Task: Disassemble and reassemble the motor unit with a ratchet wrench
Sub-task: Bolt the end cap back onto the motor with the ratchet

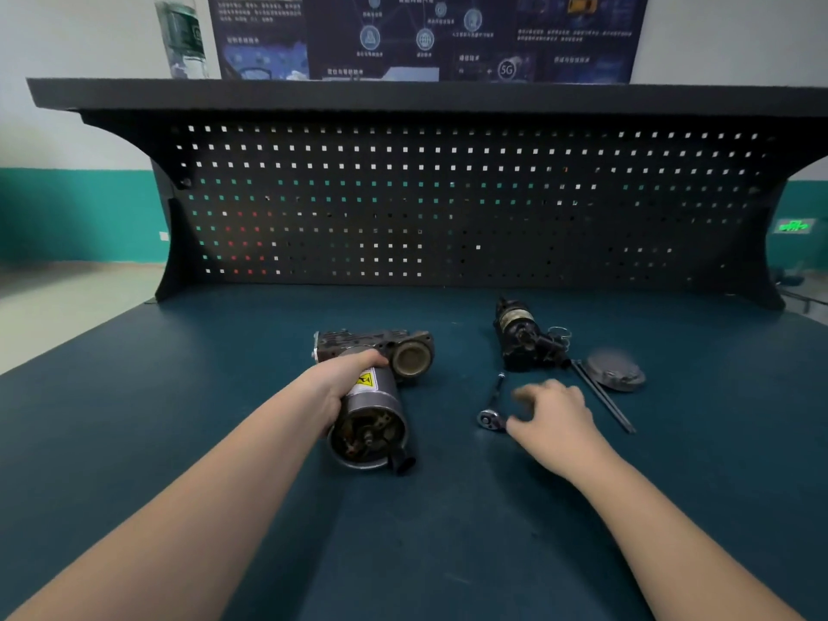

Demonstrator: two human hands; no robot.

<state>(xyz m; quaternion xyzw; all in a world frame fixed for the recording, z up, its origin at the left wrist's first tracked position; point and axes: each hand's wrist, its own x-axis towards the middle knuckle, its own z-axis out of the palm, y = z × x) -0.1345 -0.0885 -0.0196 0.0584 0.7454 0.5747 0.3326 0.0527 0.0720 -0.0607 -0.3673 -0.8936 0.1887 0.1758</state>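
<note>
Head view: motor unit (374,410) lies open-end toward camera.

The right hand (553,416) is motion-blurred, its fingers indistinct, and hides part of the ratchet wrench (490,405). Beyond the wrench, the black assembly (524,336) is too dark to read.

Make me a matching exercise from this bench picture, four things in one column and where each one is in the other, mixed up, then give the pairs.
Things:
1. motor
2. ratchet
3. round cover
4. bottle

Places:
A. on the top shelf, far left
B. under the left hand
C. on the bench at far right, beside two long bolts
D. on the bench just left of the right hand

Pairs: 1-B, 2-D, 3-C, 4-A
</note>
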